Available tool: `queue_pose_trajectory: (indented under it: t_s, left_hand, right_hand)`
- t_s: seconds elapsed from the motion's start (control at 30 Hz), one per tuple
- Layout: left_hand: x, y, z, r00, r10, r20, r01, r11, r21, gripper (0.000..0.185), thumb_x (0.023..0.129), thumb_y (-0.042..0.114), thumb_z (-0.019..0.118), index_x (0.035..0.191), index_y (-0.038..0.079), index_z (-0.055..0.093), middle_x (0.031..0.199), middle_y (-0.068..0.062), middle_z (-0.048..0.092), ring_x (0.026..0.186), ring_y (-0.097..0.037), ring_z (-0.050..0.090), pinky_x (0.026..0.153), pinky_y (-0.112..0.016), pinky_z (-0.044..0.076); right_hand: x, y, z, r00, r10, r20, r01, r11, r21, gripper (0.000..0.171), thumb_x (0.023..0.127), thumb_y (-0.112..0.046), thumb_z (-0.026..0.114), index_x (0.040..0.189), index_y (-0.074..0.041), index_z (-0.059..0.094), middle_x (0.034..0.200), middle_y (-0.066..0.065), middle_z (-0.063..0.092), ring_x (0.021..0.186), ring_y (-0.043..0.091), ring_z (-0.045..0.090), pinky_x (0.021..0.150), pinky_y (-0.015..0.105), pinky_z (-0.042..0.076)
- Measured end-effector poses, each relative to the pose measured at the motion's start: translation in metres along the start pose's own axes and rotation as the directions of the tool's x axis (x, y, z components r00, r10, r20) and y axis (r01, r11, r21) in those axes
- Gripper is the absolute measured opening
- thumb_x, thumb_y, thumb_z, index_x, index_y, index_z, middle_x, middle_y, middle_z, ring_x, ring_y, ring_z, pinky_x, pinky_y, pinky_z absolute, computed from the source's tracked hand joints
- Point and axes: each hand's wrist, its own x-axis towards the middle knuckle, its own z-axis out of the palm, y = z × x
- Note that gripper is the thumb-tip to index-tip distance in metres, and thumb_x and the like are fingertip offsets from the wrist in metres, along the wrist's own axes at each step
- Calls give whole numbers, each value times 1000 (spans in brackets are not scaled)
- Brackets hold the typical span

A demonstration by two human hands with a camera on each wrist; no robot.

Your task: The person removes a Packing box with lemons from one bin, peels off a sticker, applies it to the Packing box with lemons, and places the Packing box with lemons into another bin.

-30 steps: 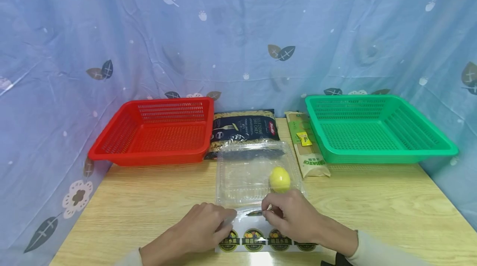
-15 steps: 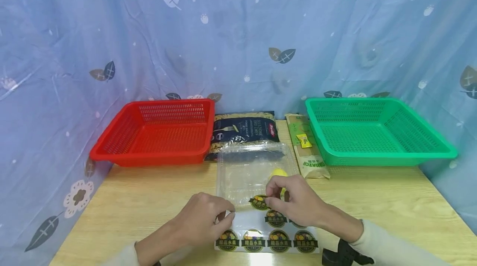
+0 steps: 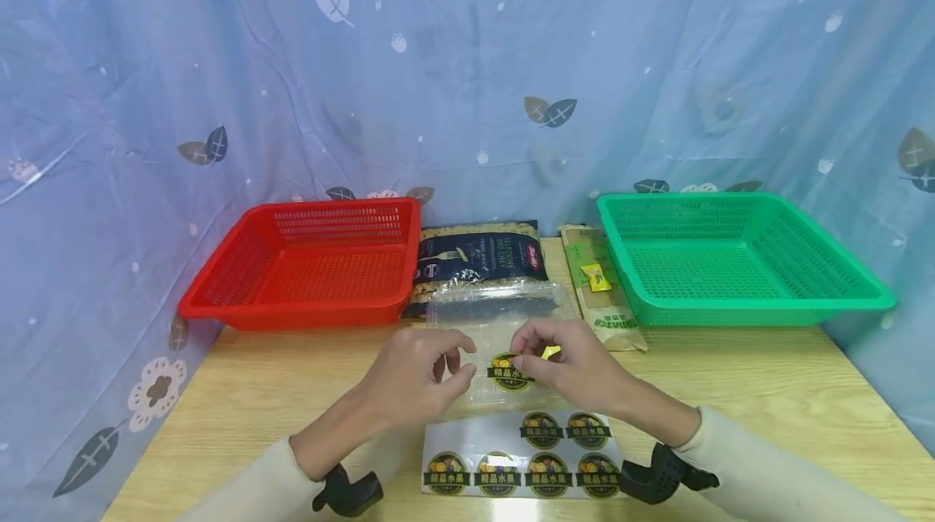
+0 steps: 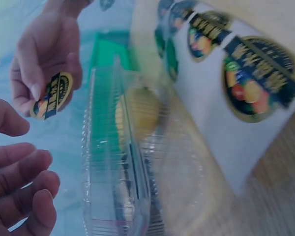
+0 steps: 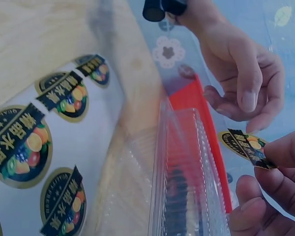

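My right hand (image 3: 524, 358) pinches a round fruit-label sticker (image 3: 510, 370) between thumb and fingers, holding it over the shut clear plastic box (image 3: 497, 307). A yellow fruit (image 3: 550, 352) lies inside the box, mostly hidden behind my right hand. My left hand (image 3: 458, 361) hovers just left of the sticker with loosely curled fingers and holds nothing. The sticker sheet (image 3: 522, 457) lies flat on the table below both hands, with several labels left on it. In the right wrist view the sticker (image 5: 243, 145) hangs from my fingertips (image 5: 278, 150) beside the box's lid (image 5: 187, 187).
A red basket (image 3: 307, 266) stands at the back left and a green basket (image 3: 730, 258) at the back right. Between them lie a dark pasta bag (image 3: 478, 254) and a long noodle pack (image 3: 605, 286). Blue curtain surrounds the wooden table (image 3: 767, 392).
My right hand peeled a sticker off the sheet and raised it over the clear box. My left hand let go of the sheet and rose beside the sticker.
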Motion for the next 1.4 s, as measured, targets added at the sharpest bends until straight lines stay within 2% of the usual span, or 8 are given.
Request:
queue_pose_trajectory:
  t_s: [0.13, 0.4, 0.67, 0.87, 0.93, 1.13, 1.3, 1.4]
  left_hand:
    - [11, -1, 4, 997, -77, 16, 78, 996, -46, 14, 85, 16, 73, 99, 13, 74, 71, 12, 64, 55, 4, 51, 53, -18, 46]
    - [25, -10, 9, 988, -143, 49, 146, 988, -56, 13, 85, 15, 74, 98, 13, 75, 74, 11, 66, 56, 1, 54, 53, -22, 49]
    - [33, -18, 13, 963, -254, 91, 262, 962, -82, 5, 88, 17, 74, 93, 17, 75, 76, 13, 66, 59, -3, 56, 55, -24, 50]
    - [37, -22, 17, 952, -290, 97, 297, 953, -64, 5, 93, 16, 73, 95, 17, 77, 78, 13, 67, 59, -7, 53, 55, -25, 47]
    - [39, -24, 18, 948, -306, 91, 312, 949, -51, 5, 93, 17, 73, 95, 17, 77, 78, 14, 67, 59, -7, 51, 55, -25, 45]
    - [41, -28, 24, 943, -326, 67, 325, 945, 16, 4, 93, 21, 73, 91, 21, 76, 75, 17, 65, 56, -7, 47, 54, -26, 40]
    - [44, -26, 25, 939, -334, 83, 330, 942, 58, 5, 92, 20, 72, 91, 20, 77, 74, 16, 65, 52, -6, 41, 49, -24, 35]
    - [46, -25, 25, 936, -339, 97, 333, 940, 68, 6, 92, 19, 72, 91, 19, 78, 74, 15, 66, 55, -7, 43, 49, -24, 34]
  right_hand:
    - [3, 3, -6, 1000, 11, -27, -12, 1000, -20, 10, 94, -4, 68, 95, -13, 68, 82, -1, 65, 74, 15, 61, 65, 31, 58]
    - [19, 13, -10, 998, -4, -58, 2, 1000, -28, 6, 93, -5, 70, 96, -11, 70, 82, 0, 65, 75, 17, 61, 64, 29, 51]
    - [32, 26, -12, 996, 30, -83, -30, 1000, 2, 4, 95, -8, 69, 99, -8, 71, 85, 3, 67, 76, 20, 61, 62, 28, 50]
    - [39, 33, -14, 992, 29, -120, -31, 999, -11, 5, 94, -7, 70, 99, -7, 72, 87, 4, 68, 75, 21, 61, 61, 28, 50]
    - [42, 35, -14, 993, 16, -114, -18, 1000, -18, 5, 94, -6, 71, 99, -7, 72, 87, 4, 68, 77, 21, 62, 65, 28, 52]
    - [47, 35, -13, 996, 5, -93, -7, 1000, -20, 6, 94, -5, 70, 99, -8, 73, 87, 2, 68, 76, 20, 60, 64, 27, 51]
    - [51, 37, -11, 995, -21, -96, 17, 999, -51, 7, 93, -2, 70, 98, -7, 72, 86, 1, 67, 72, 18, 58, 62, 27, 49]
    - [52, 39, -10, 994, -31, -103, 22, 996, -86, 7, 93, -2, 70, 97, -7, 72, 85, 0, 67, 70, 17, 59, 61, 27, 50]
